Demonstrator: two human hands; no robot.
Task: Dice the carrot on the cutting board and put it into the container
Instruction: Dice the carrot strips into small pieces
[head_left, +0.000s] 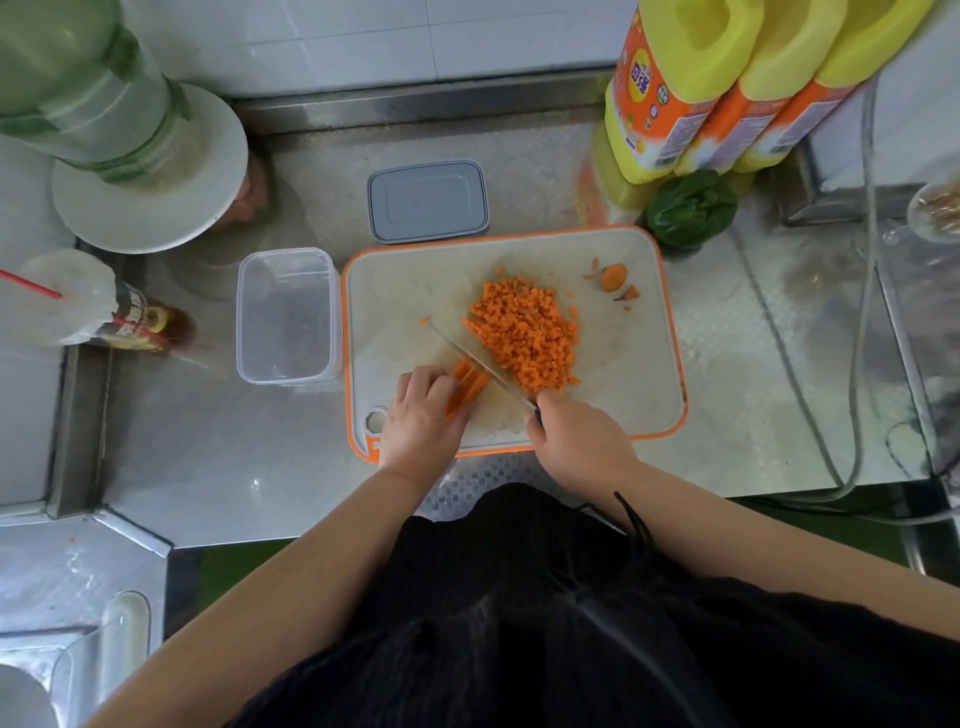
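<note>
Now, notes from the head view.

Left hand: your left hand (422, 415) sits on the near-left part of the cutting board (405, 291), fingers curled down over a bundle of carrot sticks (467, 387), pinning them to the board.

Right hand: your right hand (576, 441) is closed around the handle of a knife (480, 364); the handle itself is hidden in your fist.

Knife: the blade runs from your right fist up and to the left, across the far end of the sticks, just beside your left fingertips.

Diced carrot: a heap of small orange cubes (524, 335) lies mid-board, right of the blade and touching it along its near edge.

Scraps: a round carrot end (614, 276) and a few slivers lie in the far-right corner of the board, well apart from the heap.

Container: a clear plastic container (287, 316) stands just beside the board's left edge; you have no carrot in it.

Lid: a grey lid (428, 201) lies on the steel counter (218, 457) just beyond the board's far edge.

Surroundings: yellow-capped bottles (727, 88) and a green leafy vegetable (691, 208) stand far right; a lidded cup with a red straw (78, 299) far left.
</note>
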